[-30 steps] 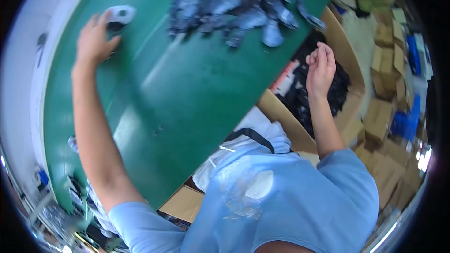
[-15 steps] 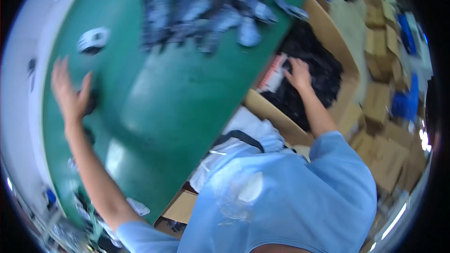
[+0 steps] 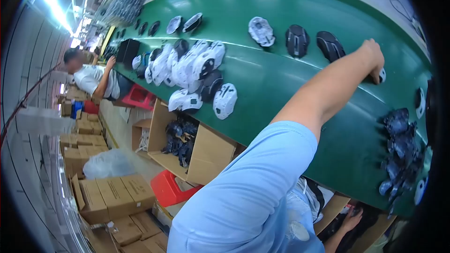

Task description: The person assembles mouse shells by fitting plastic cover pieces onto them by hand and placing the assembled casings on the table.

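My left hand [image 3: 373,61] reaches across the green table, its fingers bent down and closed on a small curved black-and-white shell [image 3: 382,75], mostly hidden under them. Beside it lie two black slotted shells, one near my wrist [image 3: 330,47] and one farther left [image 3: 297,41]. A white patterned shell [image 3: 261,32] lies beyond them. Low at the right, my right hand [image 3: 350,219] is inside a cardboard box [image 3: 333,211] of black pieces. Its fingers curl around what looks like a dark piece, partly lost in shadow.
White and black shells [image 3: 187,65] are heaped on the table [image 3: 267,93]. Dark glossy pieces [image 3: 399,147] lie in a pile at the right. An open carton [image 3: 211,152], a red stool [image 3: 171,189] and stacked boxes [image 3: 105,197] stand alongside. A seated person [image 3: 98,79] works farther down.
The view has swung left along the table. My left hand, spread above the table before, now has its fingers bent down onto a shell. My right hand stays in the box.
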The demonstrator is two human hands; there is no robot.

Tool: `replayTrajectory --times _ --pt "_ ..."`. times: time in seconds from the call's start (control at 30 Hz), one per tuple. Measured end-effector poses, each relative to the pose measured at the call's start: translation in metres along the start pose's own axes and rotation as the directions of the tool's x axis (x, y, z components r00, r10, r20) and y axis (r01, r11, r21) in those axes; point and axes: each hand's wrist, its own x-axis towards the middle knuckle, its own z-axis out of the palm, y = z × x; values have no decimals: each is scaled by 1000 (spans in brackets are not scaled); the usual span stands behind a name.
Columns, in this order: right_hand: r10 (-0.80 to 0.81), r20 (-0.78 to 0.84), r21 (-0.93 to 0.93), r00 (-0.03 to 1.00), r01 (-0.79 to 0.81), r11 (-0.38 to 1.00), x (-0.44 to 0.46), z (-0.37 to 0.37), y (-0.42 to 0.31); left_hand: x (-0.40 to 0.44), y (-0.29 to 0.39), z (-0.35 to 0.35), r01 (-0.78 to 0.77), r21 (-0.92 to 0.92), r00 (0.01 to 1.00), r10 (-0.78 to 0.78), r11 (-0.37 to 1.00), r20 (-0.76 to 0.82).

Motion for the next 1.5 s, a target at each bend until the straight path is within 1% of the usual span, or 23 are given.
replayTrajectory --times 0.2,0.27,0.33,0.37,0.43,0.47,0.5,0.53,0.57,0.63,0.67,0.73,0.77,0.8,0.87,1.0,1.1,1.2,1.23,1.3,1.37,1.47,1.5 --pt "303 155 25 940 -310 950 3 17 18 -57 27 34 -209 -330 879 29 920 -475" --pt "249 14 331 968 -240 913 -9 26 9 -96 31 43 -310 -467 828 -6 829 -560" --pt "287 -154 518 946 -170 839 -23 15 -2 -130 33 58 -281 -741 873 -157 610 -461" --pt "320 -226 568 920 -142 811 -26 1 -8 -150 31 60 -230 -765 900 -168 602 -402" --pt "357 -331 459 874 -181 870 -27 -46 -26 -174 24 88 -389 -516 732 -84 763 -676" --pt "345 -359 552 867 -101 828 -25 -75 -50 -184 22 94 -403 -476 683 -89 782 -725" --pt "324 -390 636 862 -2 772 -18 -106 -79 -195 21 91 -398 -604 762 -117 691 -637" --pt "341 -307 791 889 39 610 -13 -137 -108 -202 24 91 -416 -786 822 -182 457 -540" --pt "335 -227 910 915 76 408 -10 -158 -136 -209 28 99 -290 -955 927 -229 58 -296" --pt "1 -244 942 970 237 238 0 -169 -174 -216 36 100 -234 -938 968 -153 -256 -200" --pt "-46 -398 846 916 386 367 10 -189 -238 -218 42 100 -239 -913 970 -133 -331 -205" --pt "-506 -307 815 806 497 297 43 -235 -324 -222 55 101 -229 -846 973 -100 -481 -206" --pt "-563 -391 766 728 596 239 58 -237 -360 -223 58 102 -220 -837 975 -102 -501 -195" --pt "-614 -361 834 702 537 125 70 -226 -380 -225 58 102 -213 -830 977 -110 -516 -182" --pt "-665 -317 829 677 537 152 82 -221 -414 -230 57 105 -222 -831 974 -161 -511 -162" --pt "-639 -222 967 736 84 -239 77 -200 -444 -227 54 119 -342 -813 929 -302 -471 -215" --pt "-557 -99 989 824 22 -143 63 -191 -457 -226 58 122 -410 -797 895 -364 -442 -258" --pt "-605 -74 976 793 -67 -208 68 -194 -456 -230 54 110 -442 -757 885 -371 -482 -280" --pt "-607 -66 974 792 -82 -213 72 -193 -454 -228 51 114 -471 -780 864 -393 -413 -314" --pt "-620 -92 983 779 -30 -183 74 -198 -453 -224 47 124 -521 -810 817 -430 -268 -384" --pt "-617 -146 983 774 44 -178 73 -208 -456 -224 47 126 -530 -802 807 -453 -274 -379" --pt "-636 -64 991 769 -27 -133 82 -216 -461 -225 48 124 -566 -764 792 -462 -310 -399" --pt "-608 -112 993 786 69 -94 80 -213 -463 -224 54 124 -599 -738 765 -495 -312 -411"
